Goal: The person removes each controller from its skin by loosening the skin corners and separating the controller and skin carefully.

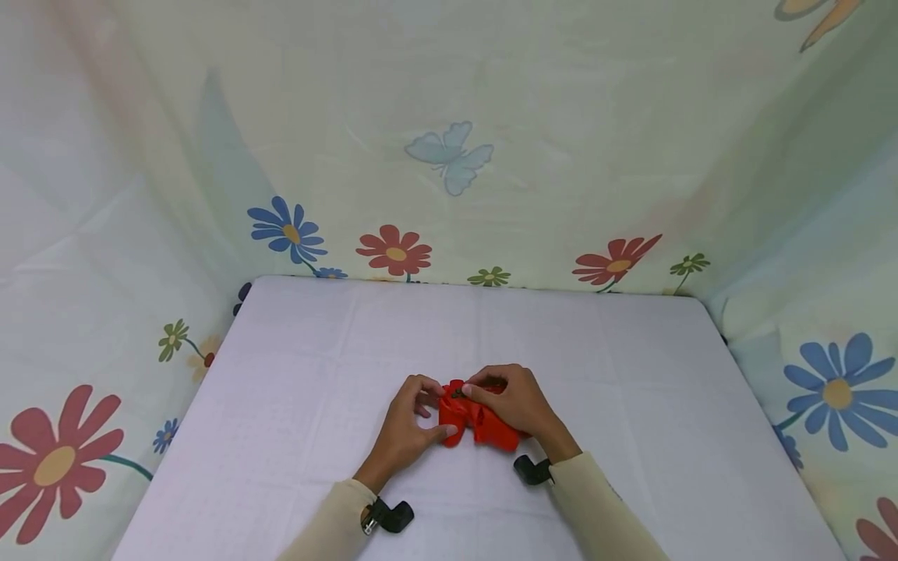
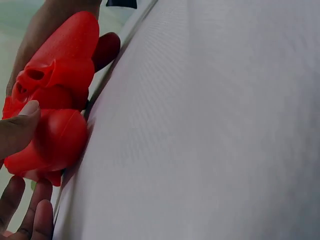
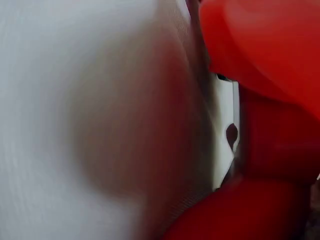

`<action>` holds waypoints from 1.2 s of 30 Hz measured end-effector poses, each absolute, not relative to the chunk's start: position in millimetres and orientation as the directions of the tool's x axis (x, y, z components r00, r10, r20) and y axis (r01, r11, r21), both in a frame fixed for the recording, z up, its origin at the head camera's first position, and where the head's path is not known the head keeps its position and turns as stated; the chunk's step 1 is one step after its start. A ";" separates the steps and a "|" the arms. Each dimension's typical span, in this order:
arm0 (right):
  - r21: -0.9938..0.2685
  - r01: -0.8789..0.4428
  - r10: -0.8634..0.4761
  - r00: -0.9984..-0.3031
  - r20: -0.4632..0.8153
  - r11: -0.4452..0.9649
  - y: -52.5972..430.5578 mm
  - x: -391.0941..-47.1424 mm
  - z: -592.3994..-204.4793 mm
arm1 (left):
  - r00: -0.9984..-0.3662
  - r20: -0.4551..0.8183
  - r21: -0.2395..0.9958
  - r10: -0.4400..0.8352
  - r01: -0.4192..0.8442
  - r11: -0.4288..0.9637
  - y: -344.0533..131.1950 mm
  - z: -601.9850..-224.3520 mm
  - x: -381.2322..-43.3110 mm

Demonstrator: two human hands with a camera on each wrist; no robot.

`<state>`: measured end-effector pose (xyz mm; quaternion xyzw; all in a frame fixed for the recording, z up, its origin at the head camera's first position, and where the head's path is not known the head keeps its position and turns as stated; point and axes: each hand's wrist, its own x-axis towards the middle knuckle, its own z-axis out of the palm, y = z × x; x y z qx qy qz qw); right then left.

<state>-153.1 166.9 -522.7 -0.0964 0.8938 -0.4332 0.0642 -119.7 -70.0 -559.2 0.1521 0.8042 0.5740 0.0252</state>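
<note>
A glossy red moulded piece [image 1: 494,430] with rounded lobes lies near the middle of the white table, between both hands. Small holes mark its side, and one end tapers, in the left wrist view. The left hand [image 1: 407,425] grips its left end, thumb [image 2: 20,131] on the near side and fingertips [image 2: 42,212] at the other. Over the right part curls the right hand [image 1: 515,396], its thumb beside a small dark patch [image 1: 457,393] on top of the red piece. Red surfaces [image 3: 270,45] fill the right of the right wrist view.
The table [image 1: 596,351] has a white cloth cover. A flower-printed curtain [image 1: 533,156] surrounds it at the back and sides. Black wrist cameras sit on the left wrist [image 1: 394,516] and right wrist [image 1: 532,470], below beige sleeves [image 1: 599,506].
</note>
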 end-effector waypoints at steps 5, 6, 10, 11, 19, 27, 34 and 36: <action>-0.816 -0.076 -0.164 -0.986 -0.023 0.572 168.0 -154.5 -524.9 | -0.957 0.100 0.933 0.273 0.186 0.308 -65.4 -559.3 -119.3; -0.823 -0.062 -0.153 -0.988 -0.030 0.564 168.4 -154.6 -525.1 | -0.958 0.093 0.935 0.270 0.177 0.306 -64.6 -559.3 -119.0; -0.848 -0.024 -0.134 -0.989 -0.056 0.529 171.9 -154.1 -525.6 | -0.958 0.081 0.945 0.275 0.162 0.283 -60.0 -558.5 -118.1; -0.854 -0.021 -0.136 -0.989 -0.058 0.520 172.8 -153.7 -525.6 | -0.957 0.077 0.946 0.278 0.159 0.282 -58.9 -558.4 -117.8; -0.906 -0.049 -0.163 -0.986 -0.022 0.421 177.6 -147.2 -526.0 | -0.946 0.116 0.962 0.301 0.183 0.204 -52.4 -556.8 -121.7; -0.914 -0.061 -0.117 -0.993 0.015 0.402 172.4 -143.9 -529.2 | -0.946 0.111 0.973 0.305 0.165 0.158 -54.4 -557.8 -125.7; -0.915 -0.070 -0.112 -0.993 0.027 0.398 171.1 -143.8 -530.3 | -0.951 0.121 0.976 0.285 0.167 0.143 -54.2 -558.5 -123.0; -0.915 -0.070 -0.105 -0.994 0.030 0.398 171.0 -144.0 -531.0 | -0.953 0.122 0.973 0.279 0.170 0.155 -53.9 -557.8 -122.6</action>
